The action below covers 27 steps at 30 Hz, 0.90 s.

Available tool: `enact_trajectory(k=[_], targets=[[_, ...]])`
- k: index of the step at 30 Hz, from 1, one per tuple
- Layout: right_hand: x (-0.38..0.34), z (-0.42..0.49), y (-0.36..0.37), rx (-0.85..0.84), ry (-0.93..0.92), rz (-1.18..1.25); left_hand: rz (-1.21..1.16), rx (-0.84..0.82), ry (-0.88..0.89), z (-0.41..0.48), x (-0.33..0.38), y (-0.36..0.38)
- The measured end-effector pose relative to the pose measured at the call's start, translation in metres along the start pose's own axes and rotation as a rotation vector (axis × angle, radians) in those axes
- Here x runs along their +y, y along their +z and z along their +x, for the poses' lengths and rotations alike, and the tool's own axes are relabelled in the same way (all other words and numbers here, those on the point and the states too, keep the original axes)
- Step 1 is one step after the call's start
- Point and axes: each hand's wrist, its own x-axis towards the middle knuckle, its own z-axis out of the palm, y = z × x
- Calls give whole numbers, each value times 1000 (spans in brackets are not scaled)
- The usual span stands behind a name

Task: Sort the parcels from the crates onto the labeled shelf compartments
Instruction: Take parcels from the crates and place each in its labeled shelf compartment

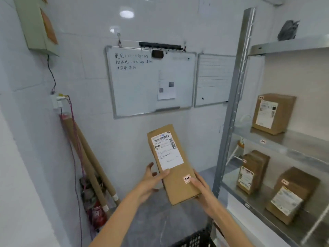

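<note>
Held the parcel (173, 163) in both hands, face up and angled away, in open air short of the shelf unit (231, 111) to the right of the grip. Clamped it with the left hand (151, 182) at the left long edge, thumb on the face at the foot of the shipping label (167, 150). Cupped its near right corner with the right hand (201, 189), thumb laid just beside the small sticker (187, 179). Could not read that sticker's code with certainty.

Judged the step to be reading the code and matching it to a shelf tag (263, 141). To do it well: both grips firm, thumb off the sticker, code checked against the tags before any swing to the right, then the box slid in flat with its label facing out.

Saw shelves right of the grip already stocked: an upper box (274, 113) above hand level, then a narrow box (252, 172) and a larger box (292, 195) on the shelf about level with the hands. Glimpsed a black crate (195, 237) below the wrists, contents out of sight.
</note>
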Motion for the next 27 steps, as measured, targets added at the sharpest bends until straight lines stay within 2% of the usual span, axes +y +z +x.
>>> enact_trajectory(k=[3, 7, 11, 16, 22, 27], targets=[[-21, -14, -14, -8, -26, -79, -173, -103, 16, 10, 17, 17], [-31, -34, -29, 295, -130, -12, -373, -114, 76, 17, 19, 50], [-26, -58, -25, 340, -151, 85, -535, -117, 124, 11, 17, 87], [-36, -78, -24, 506, -237, 243, -530, -160, 174, 0, 5, 118], [-51, -123, -59, 601, -273, 206, -482, -215, 176, 14, 17, 81], [-62, -151, -72, 708, -327, 165, -310, -420, 139, 19, 12, 83]])
